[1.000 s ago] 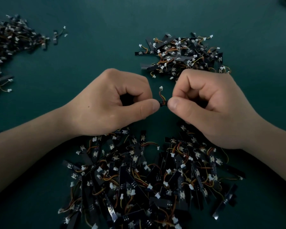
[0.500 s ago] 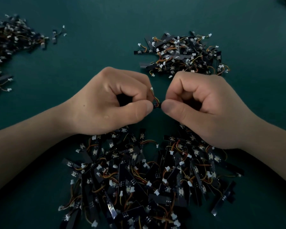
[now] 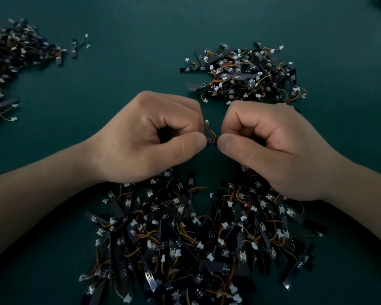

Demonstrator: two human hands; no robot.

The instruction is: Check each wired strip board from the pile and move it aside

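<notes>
A small black wired strip board (image 3: pixel 212 140) is held between both hands above the green mat, with its orange and red wire and white connector (image 3: pixel 207 122) sticking up. My left hand (image 3: pixel 150 137) pinches its left end between thumb and curled fingers. My right hand (image 3: pixel 273 146) pinches its right end the same way. Most of the board is hidden by the thumbs. A big pile of black strip boards (image 3: pixel 196 238) with wires and white plugs lies just below the hands.
A second pile of strip boards (image 3: pixel 246 73) lies beyond the hands at upper right. A third heap (image 3: pixel 11 58) spreads at the far left, with a few loose pieces (image 3: pixel 75 49) beside it. The surface is a dark green mat (image 3: pixel 130 40).
Both hands shifted slightly left and closer together, then eased back a little; the wire's white connector moved with them. The grip on the board is the same.
</notes>
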